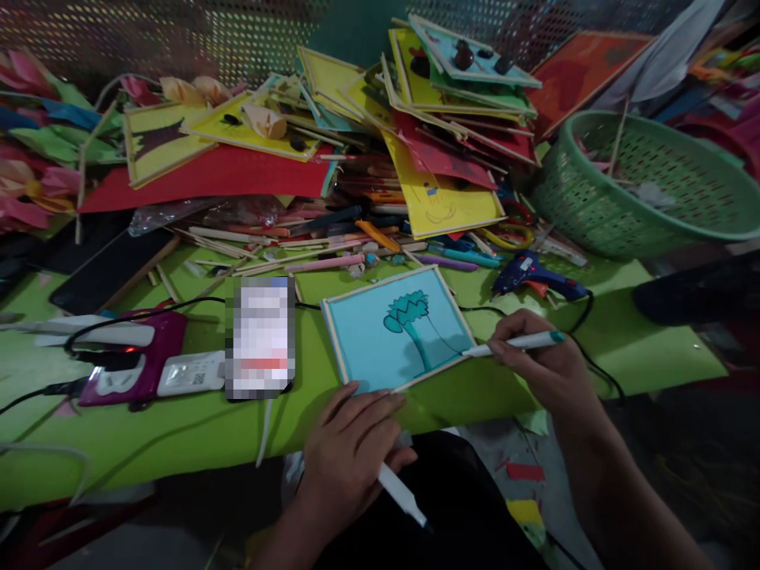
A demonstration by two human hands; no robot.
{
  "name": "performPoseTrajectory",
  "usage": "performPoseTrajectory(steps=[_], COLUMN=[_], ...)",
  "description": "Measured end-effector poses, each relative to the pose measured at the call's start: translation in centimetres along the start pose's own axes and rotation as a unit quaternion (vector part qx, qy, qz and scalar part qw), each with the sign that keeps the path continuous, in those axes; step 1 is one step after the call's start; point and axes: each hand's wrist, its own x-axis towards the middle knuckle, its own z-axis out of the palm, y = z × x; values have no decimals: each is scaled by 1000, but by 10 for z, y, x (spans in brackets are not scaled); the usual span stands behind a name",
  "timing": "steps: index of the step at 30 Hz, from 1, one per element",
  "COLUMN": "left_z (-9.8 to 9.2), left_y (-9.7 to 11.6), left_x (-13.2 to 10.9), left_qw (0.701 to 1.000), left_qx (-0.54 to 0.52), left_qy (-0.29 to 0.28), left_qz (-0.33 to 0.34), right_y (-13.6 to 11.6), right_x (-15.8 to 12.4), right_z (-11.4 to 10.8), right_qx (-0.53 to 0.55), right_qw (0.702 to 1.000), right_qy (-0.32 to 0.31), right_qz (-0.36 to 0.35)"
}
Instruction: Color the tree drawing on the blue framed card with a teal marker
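Observation:
A light blue card [362,332] edged with thin wooden sticks lies on the green table, bearing a teal tree drawing [409,317] with dark outlines. In my right hand [537,356] is a white marker [522,343] with a green end, its tip touching the card near the lower right edge. My left hand [356,443] rests at the card's near edge, fingertips on the frame. A second white marker [404,497] with a dark tip is held under that hand, between thumb and palm, pointing down toward my lap.
Left of the card are a phone [261,336] with a blurred screen and a purple power strip [172,340] with cables. A blue glue gun [537,277] and a green basket [641,190] are at the right. Behind lie pens, sticks and stacked framed cards [457,206].

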Motion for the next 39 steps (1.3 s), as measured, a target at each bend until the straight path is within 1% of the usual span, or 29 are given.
performPoseTrajectory(steps=[2, 5, 7, 10, 12, 17, 21, 24, 26, 28, 31, 35, 39], left_z=[0, 0, 0, 0, 0, 0, 2, 3, 3, 3, 3, 2, 2], left_y=[0, 1, 1, 0, 0, 1, 1, 0, 0, 0, 0, 1, 1], left_x=[1, 2, 1, 1, 1, 1, 0, -2, -3, -4, -3, -2, -4], left_qw=[1000, 1000, 1000, 1000, 1000, 1000, 1000, 1000, 1000, 1000, 1000, 1000, 1000], left_qx=[-4, -6, -3, 0, 0, 6, -2, 0, 0, -2, 2, 4, 8], left_qy=[3, 11, 9, 6, 6, 11, 13, 6, 7, 13, 14, 5, 3], left_qz=[1, 1, 2, -1, 0, 1, -1, 0, 0, 3, 4, 1, 4], right_y=[-1, -3, -3, -3, -2, 0, 3, 1, -2, -7, -16, -32, -41], right_x=[1, 2, 1, 0, 0, 0, -1, -2, -3, -5, -6, -2, 0], right_z=[0, 0, 1, 2, 2, -1, 0, 0, 1, 5, 18, 37, 47], right_qx=[-12, -34, -23, 1, -6, -30, -23, -36, -23, 16, 69, 78, 80], right_qw=[1000, 999, 1000, 1000, 1000, 999, 1000, 999, 1000, 1000, 996, 992, 989], right_qy=[-6, 15, 20, 0, -4, 21, -1, 13, 20, 7, -42, -101, -122], right_qz=[1, 0, 3, 9, 7, -1, -7, -3, 3, 12, 25, 13, -8])
